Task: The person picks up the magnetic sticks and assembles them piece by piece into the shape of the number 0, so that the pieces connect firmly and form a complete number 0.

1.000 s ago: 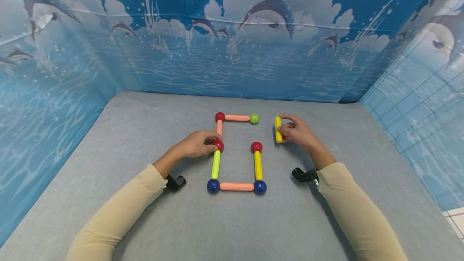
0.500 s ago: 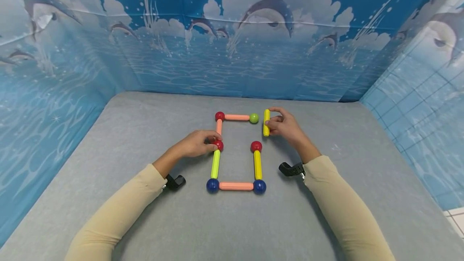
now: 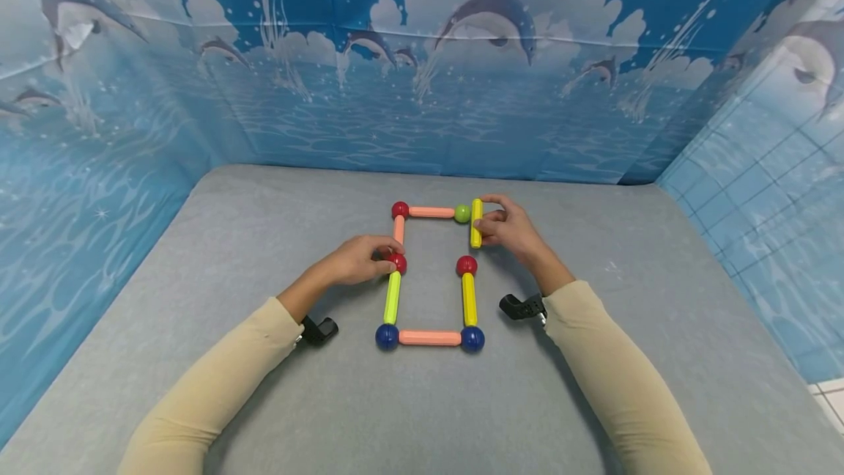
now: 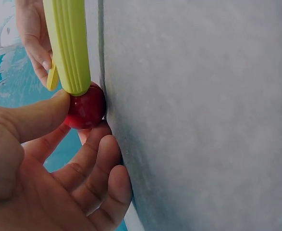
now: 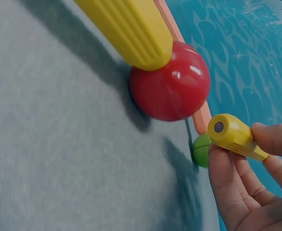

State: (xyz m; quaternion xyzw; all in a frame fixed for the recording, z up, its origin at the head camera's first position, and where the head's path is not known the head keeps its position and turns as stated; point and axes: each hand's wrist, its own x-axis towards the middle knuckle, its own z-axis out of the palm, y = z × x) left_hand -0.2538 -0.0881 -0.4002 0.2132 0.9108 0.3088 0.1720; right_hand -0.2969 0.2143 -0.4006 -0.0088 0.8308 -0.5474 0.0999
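Note:
In the head view my left hand [image 3: 359, 261] holds the red ball [image 3: 398, 263] at the frame's left side between thumb and fingers. A lime-green rod [image 4: 69, 45] joins that ball, seen in the left wrist view. My right hand [image 3: 511, 229] pinches a loose yellow magnetic rod [image 3: 476, 224], just right of the green ball [image 3: 462, 213]; whether they touch I cannot tell. The magnet end of this rod [image 5: 234, 137] faces the right wrist camera. Nearer me stands another red ball [image 3: 467, 265] on a second yellow rod [image 3: 469, 300], apart from the held one.
Two blue balls [image 3: 387, 336] and an orange-pink rod [image 3: 430, 338] form the near side of the frame. Another such rod [image 3: 431, 212] and a red ball [image 3: 400, 210] make the far side. The grey table [image 3: 277, 402] ends at a dolphin-printed curtain [image 3: 330, 108].
My right hand has carried the yellow rod leftward, from well right of the green ball to close beside it. My left hand has stayed on the red ball.

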